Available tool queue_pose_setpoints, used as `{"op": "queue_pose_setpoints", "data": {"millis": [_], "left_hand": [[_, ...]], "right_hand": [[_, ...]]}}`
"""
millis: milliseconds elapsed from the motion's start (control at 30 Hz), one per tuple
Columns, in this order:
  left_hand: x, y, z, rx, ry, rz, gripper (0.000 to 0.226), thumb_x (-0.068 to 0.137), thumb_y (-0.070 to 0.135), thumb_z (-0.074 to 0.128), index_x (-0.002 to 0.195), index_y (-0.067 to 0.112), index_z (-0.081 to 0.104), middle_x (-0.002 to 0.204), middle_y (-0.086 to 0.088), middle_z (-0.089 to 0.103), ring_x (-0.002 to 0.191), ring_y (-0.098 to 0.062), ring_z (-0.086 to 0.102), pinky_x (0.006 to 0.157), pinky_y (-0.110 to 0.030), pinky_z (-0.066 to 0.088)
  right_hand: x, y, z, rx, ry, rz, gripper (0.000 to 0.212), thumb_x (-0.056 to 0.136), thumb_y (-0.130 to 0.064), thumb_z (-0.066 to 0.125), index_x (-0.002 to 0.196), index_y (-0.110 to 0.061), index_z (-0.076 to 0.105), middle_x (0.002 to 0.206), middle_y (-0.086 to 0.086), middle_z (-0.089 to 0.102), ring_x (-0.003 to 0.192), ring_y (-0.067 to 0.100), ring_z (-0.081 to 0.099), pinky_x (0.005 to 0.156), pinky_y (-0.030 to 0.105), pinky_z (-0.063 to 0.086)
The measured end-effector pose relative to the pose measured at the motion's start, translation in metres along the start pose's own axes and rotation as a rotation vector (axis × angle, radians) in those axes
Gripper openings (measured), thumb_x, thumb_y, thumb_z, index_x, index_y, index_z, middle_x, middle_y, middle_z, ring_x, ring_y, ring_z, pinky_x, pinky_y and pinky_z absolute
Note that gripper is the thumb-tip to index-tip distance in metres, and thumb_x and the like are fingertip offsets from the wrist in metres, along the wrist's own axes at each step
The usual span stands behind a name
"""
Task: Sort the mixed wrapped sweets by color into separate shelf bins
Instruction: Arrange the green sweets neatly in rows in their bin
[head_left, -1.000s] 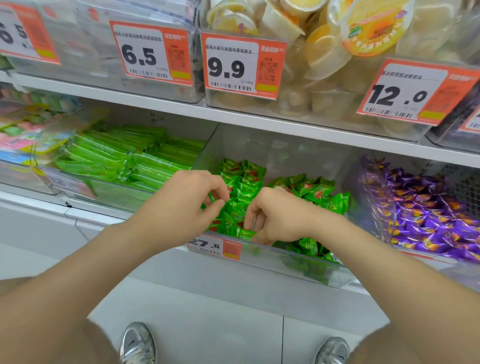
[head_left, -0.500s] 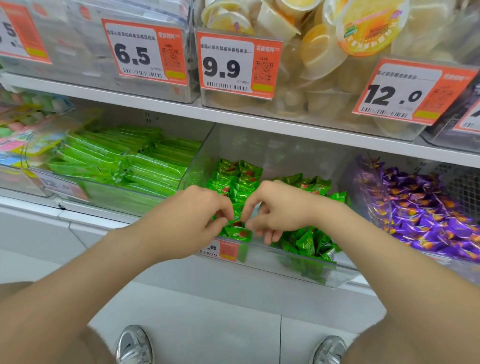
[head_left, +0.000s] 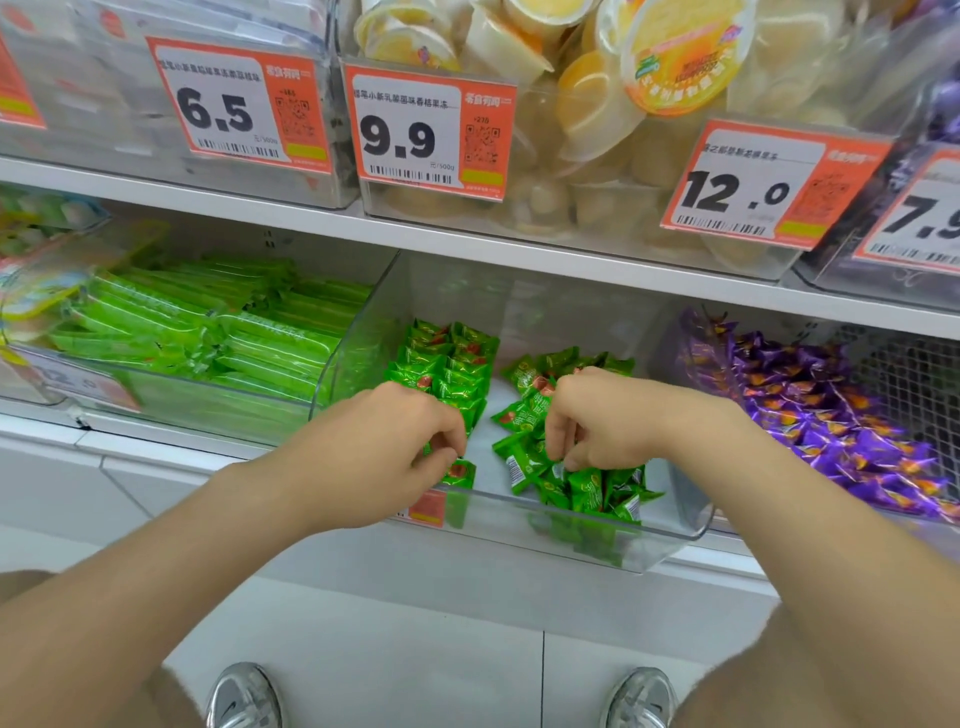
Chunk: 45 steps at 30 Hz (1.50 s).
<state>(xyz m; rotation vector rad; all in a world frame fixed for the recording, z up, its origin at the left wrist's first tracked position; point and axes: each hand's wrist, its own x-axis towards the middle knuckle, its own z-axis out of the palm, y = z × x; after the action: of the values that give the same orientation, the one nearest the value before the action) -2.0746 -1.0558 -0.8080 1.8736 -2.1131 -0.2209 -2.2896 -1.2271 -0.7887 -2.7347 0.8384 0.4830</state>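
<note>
**Two hands sorting in the clear bin (head_left: 670, 545) of green sweets, no longer meeting over one piece**

Beside the long green packets (head_left: 249, 343) in the neighbouring bin, the left hand (head_left: 374, 457) sits at the front left corner of the clear bin, at the near end of the neat row (head_left: 447, 364). Its thumb and curled fingers pinch a green sweet (head_left: 460, 473). Half a second ago both hands met on one sweet near the front middle; now they are apart, with a gap between them. The right hand (head_left: 602, 415) has shifted right onto the loose pile (head_left: 592, 491) by the front right corner. Its curled fingertips dig in among the wrappers, and I cannot tell whether it has one gripped. Purple sweets (head_left: 831, 415) fill the next bin.
</note>
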Motion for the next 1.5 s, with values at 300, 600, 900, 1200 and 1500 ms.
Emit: {"op": "queue_pose_setpoints", "data": {"millis": [300,600,900,1200,1500], "left_hand": [[0.015,0.012,0.006,-0.127,0.067,0.001,0.014,0.097,0.028,0.060,0.101,0.033,0.073,0.084,0.020,0.070,0.080,0.000,0.066,0.073,-0.031,0.057],[0.014,0.017,0.008,-0.206,0.050,-0.024,0.015,0.097,0.021,0.063,0.102,0.028,0.076,0.086,0.017,0.073,0.082,-0.002,0.070,0.075,-0.026,0.057],[0.016,0.018,0.004,-0.532,0.124,-0.153,0.038,0.093,0.032,0.077,0.128,0.034,0.065,0.123,0.019,0.066,0.104,0.004,0.068,0.085,-0.023,0.061],[0.021,0.017,0.005,-0.737,0.146,-0.268,0.019,0.086,0.021,0.085,0.099,0.030,0.074,0.095,0.007,0.076,0.085,-0.014,0.077,0.086,-0.045,0.064],[0.012,0.011,-0.016,-0.415,0.107,-0.166,0.013,0.084,0.025,0.088,0.092,0.031,0.079,0.078,0.013,0.076,0.073,0.000,0.073,0.072,-0.020,0.061]], "right_hand": [[-0.004,-0.004,-0.009,0.059,0.231,-0.119,0.005,0.090,-0.026,0.077,0.095,-0.027,0.079,0.085,-0.013,0.074,0.080,-0.001,0.064,0.085,0.034,0.057],[0.001,-0.007,-0.003,0.011,0.211,-0.075,0.014,0.085,-0.027,0.083,0.099,-0.028,0.081,0.084,-0.009,0.075,0.085,0.009,0.067,0.086,0.036,0.057],[-0.020,-0.019,-0.018,0.666,0.413,-0.085,0.014,0.090,-0.013,0.082,0.102,-0.020,0.081,0.083,-0.001,0.080,0.075,0.019,0.077,0.078,0.037,0.065],[-0.020,-0.030,-0.017,0.747,0.336,-0.054,0.007,0.091,-0.020,0.080,0.098,-0.018,0.078,0.082,0.005,0.079,0.081,0.031,0.077,0.084,0.056,0.062],[-0.020,-0.040,-0.012,0.722,0.214,-0.082,0.017,0.086,-0.027,0.086,0.097,-0.018,0.078,0.076,0.005,0.079,0.071,0.024,0.078,0.076,0.048,0.066]]}}
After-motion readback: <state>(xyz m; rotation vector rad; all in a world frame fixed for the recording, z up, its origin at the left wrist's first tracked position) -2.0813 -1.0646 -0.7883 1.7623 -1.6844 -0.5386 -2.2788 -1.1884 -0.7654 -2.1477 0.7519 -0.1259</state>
